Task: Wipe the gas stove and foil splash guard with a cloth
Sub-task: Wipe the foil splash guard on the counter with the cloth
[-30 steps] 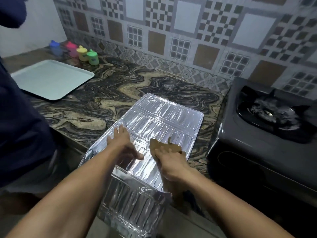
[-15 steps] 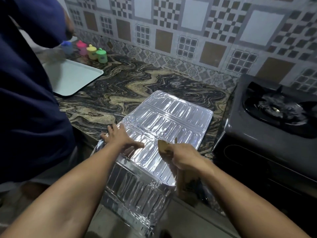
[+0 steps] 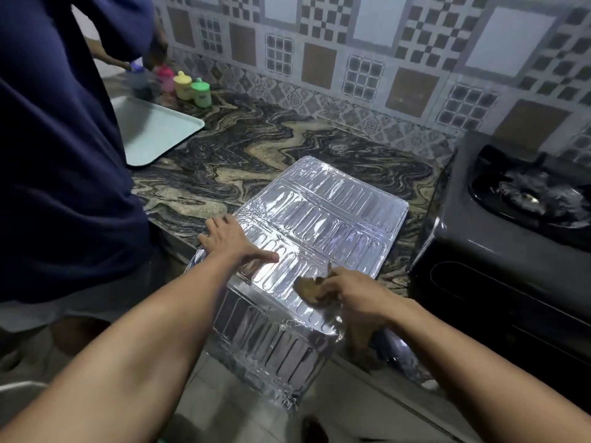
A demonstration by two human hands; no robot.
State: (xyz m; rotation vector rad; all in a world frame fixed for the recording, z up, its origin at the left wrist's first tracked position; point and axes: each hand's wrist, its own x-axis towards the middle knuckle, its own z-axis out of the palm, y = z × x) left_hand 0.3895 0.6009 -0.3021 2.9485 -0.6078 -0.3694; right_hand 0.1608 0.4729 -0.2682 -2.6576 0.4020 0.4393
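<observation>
Mid-task, by the look of it; guard wipe under way.

- Right hand (image 3: 353, 290) clenched on crumpled brown cloth (image 3: 308, 287), pressing it onto ribbed silver foil splash guard (image 3: 323, 225).
- Left hand (image 3: 228, 239) flat, fingers (image 3: 217, 225) released and spread, pinning guard's left edge.
- Guard flat on marbled black-and-tan stone counter (image 3: 256, 155), near panel overhanging below fingers.
- Ribbed panels beyond fingertips probably unwiped.
- Black gas stove (image 3: 499, 238) right of cloth hand, untouched; likely left to do.

I see a patterned tile wall (image 3: 367, 52), swirled dark marble countertop (image 3: 256, 155), pale tiled floor (image 3: 335, 410), dim indoor light
</observation>
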